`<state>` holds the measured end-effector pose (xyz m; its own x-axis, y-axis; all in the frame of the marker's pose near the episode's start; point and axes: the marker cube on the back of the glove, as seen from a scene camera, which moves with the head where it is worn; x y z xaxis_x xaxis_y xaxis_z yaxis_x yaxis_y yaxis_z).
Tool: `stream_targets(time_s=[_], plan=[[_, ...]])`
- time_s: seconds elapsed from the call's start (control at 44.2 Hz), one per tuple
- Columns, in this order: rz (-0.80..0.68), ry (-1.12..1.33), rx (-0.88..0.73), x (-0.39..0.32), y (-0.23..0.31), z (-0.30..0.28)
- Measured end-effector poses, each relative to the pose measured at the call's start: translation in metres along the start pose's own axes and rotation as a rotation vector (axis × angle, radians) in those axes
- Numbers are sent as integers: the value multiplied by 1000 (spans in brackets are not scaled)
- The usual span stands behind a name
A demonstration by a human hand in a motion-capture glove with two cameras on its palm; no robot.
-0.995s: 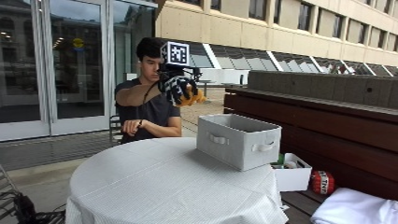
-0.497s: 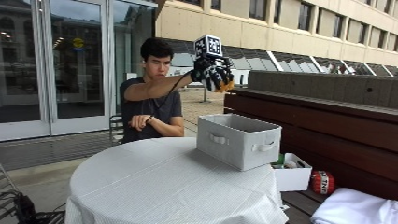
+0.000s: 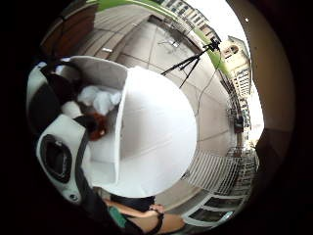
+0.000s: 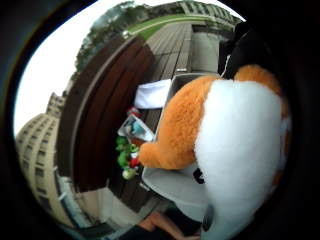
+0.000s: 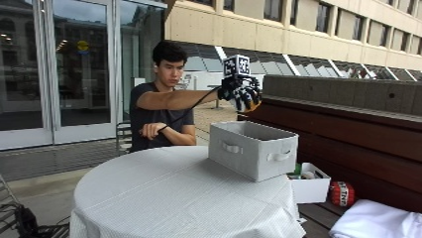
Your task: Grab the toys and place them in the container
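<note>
Curled round the orange-and-white plush toy (image 4: 220, 130), my black-gloved right hand (image 5: 241, 92) holds it in its grip, high above the open grey fabric container (image 5: 257, 148) on the round white-clothed table (image 5: 165, 198). Released from this height, I judge the toy could bounce off the rim toward the wooden bench (image 5: 342, 144) beside it, where a small white box of toys (image 5: 310, 184) sits. Nothing stands between toy and container.
</note>
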<state>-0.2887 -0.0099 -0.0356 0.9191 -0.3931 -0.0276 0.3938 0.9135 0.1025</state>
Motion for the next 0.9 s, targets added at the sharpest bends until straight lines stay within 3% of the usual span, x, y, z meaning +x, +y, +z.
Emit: stream_targets(time_s=[0.158,0.339,0.904], plan=[[-16,-35,16,14,-12,20],[-69,-75,-92,25,-6,34],[73,74,-83,149,52,28]])
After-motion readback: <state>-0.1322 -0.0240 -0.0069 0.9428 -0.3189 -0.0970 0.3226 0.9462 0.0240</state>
